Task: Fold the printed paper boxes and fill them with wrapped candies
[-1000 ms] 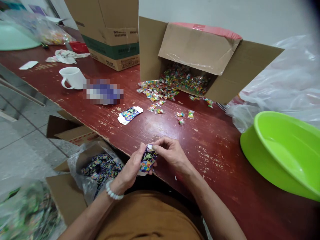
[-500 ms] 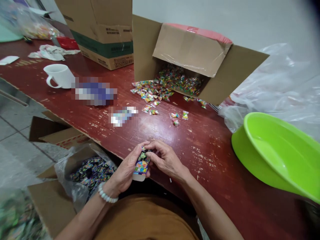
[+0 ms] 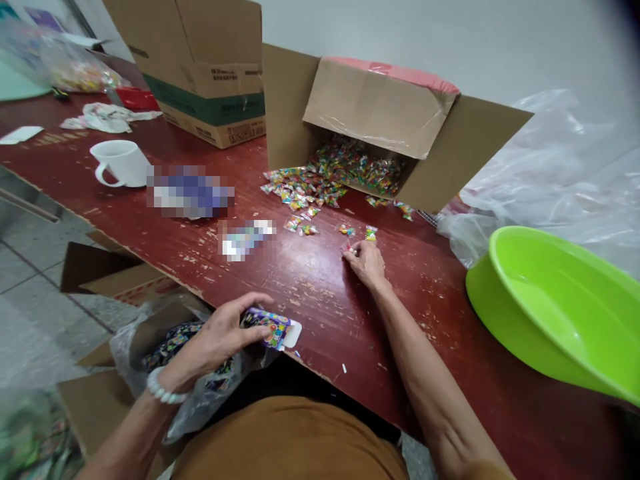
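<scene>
A small printed cardboard box, purple and black with a white flap standing open at one end, lies on its side in my left hand. The thumb presses its face, and the box is just above the table's near edge. Farther forward, my right hand reaches over the table with its fingertips closed on a wrapped candy. Two more wrapped candies lie just beyond these fingers, one to the left and another to the right.
An opened carton on its side spills candies onto the red table. A green basin stands at right, a white mug at left. Below the near edge, a bag-lined carton holds dark packets.
My right hand has left the small box and moved forward to a candy on the table. My left hand has shifted left, turning the box so its open flap points right.
</scene>
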### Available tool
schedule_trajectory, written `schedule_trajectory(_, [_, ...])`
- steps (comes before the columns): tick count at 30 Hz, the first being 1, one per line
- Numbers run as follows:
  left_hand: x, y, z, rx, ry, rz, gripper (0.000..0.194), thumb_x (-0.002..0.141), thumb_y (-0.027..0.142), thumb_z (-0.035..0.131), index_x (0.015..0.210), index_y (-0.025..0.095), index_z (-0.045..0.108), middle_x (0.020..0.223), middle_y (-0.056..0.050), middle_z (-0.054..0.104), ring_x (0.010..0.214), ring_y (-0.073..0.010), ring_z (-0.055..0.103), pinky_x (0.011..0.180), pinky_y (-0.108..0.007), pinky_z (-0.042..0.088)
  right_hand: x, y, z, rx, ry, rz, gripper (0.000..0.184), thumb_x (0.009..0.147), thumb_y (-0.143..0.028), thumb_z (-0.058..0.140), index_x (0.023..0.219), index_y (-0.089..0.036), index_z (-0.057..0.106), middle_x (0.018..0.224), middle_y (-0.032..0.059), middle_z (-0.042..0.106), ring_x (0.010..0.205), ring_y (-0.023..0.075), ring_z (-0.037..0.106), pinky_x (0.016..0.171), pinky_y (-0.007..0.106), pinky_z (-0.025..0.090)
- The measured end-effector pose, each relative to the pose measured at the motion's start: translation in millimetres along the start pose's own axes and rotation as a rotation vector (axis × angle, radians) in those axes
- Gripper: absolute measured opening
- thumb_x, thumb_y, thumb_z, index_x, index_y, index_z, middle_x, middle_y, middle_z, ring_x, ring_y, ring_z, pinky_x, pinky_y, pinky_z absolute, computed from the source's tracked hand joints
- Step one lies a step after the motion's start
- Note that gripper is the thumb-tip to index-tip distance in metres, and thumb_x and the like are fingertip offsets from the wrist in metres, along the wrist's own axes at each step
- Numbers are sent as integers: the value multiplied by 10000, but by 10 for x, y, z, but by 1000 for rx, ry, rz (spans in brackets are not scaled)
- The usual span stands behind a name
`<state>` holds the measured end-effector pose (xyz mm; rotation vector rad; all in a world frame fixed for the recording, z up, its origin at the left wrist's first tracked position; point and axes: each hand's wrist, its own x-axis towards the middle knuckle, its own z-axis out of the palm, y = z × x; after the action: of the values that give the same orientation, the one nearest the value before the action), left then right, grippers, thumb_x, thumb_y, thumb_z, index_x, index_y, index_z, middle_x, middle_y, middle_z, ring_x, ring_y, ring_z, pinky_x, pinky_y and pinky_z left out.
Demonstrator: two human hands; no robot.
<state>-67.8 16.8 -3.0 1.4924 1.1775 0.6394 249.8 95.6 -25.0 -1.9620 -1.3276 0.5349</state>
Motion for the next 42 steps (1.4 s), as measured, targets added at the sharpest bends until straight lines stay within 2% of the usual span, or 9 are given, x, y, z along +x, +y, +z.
schedule_trajectory(4, [-79, 82, -122, 229, -158, -27, 245, 724, 408, 766, 832, 191, 730, 787, -24, 679, 746, -191, 584, 669, -248, 433, -423, -134, 5, 237, -226, -38, 291, 822, -460, 659, 919, -185, 663, 758, 14, 651, 698, 175, 605, 662, 286, 467])
schedule_trajectory(8, [-151, 171, -31, -87, -183, -105, 293, 781, 446, 714, 888, 182, 643, 773, 3, 626, 667, -139, 537, 608, -225, 415, -1011, -349, -3, 609, -572, -99, 281, 890, -452, 617, 1018, -213, 689, 819, 6, 650, 632, 128, 550, 604, 260, 449])
schedule_trajectory(13, [-211, 157, 112, -365, -273, -157, 350, 794, 393, 724, 1027, 183, 567, 939, -33, 633, 739, -145, 606, 698, -273, 488, -1282, -497, -8, 412, -493, -445, 147, 935, -265, 574, 985, -233, 708, 952, 34, 683, 898, 176, 612, 857, 335, 461])
schedule_trajectory(16, [-207, 143, 182, -350, -332, -128, 383, 780, 350, 733, 1079, 179, 564, 965, -37, 626, 775, -143, 605, 714, -261, 492, -1249, -542, -17, 353, -485, -494, 138, 901, -220, 606, 1020, -217, 677, 932, 32, 685, 841, 163, 618, 803, 315, 474])
schedule_trajectory(21, [-190, 186, 367, -415, -339, -128, 403, 710, 208, 692, 1091, 187, 561, 898, -8, 615, 674, -118, 581, 619, -240, 496, -1264, -593, 9, 400, -678, -422, 195, 859, -242, 654, 1049, -207, 625, 803, -5, 692, 694, 134, 623, 657, 259, 471])
schedule_trajectory(25, [-197, 179, 502, -556, -241, -121, 370, 741, 201, 633, 1102, 185, 554, 840, -12, 632, 597, -118, 580, 545, -236, 487, -1269, -582, 64, 531, -497, -301, 144, 872, -298, 633, 976, -201, 652, 880, 10, 700, 774, 143, 631, 734, 278, 486])
schedule_trajectory(29, [-197, 173, 549, -684, -140, -139, 325, 822, 362, 656, 1088, 183, 597, 847, -41, 668, 667, -156, 625, 560, -249, 524, -1271, -546, 114, 651, -396, -140, 172, 809, -338, 716, 889, -190, 679, 869, 13, 691, 786, 148, 609, 751, 278, 473])
schedule_trajectory(34, [-170, 195, 566, -807, -57, -201, 569, 834, 675, 554, 950, 131, 672, 716, -75, 688, 567, -173, 619, 534, -282, 533, -1337, -504, 116, 867, -518, 99, 389, 757, -418, 786, 1054, -217, 636, 823, -9, 672, 662, 131, 597, 631, 257, 470])
schedule_trajectory(42, [-152, 168, 652, -734, 41, -79, 339, 809, 445, 719, 977, 150, 703, 819, -44, 715, 651, -147, 636, 543, -214, 527, -1520, -592, 209, 956, -661, 137, 399, 727, -405, 813, 1019, -213, 620, 747, -35, 626, 579, 108, 563, 557, 236, 478])
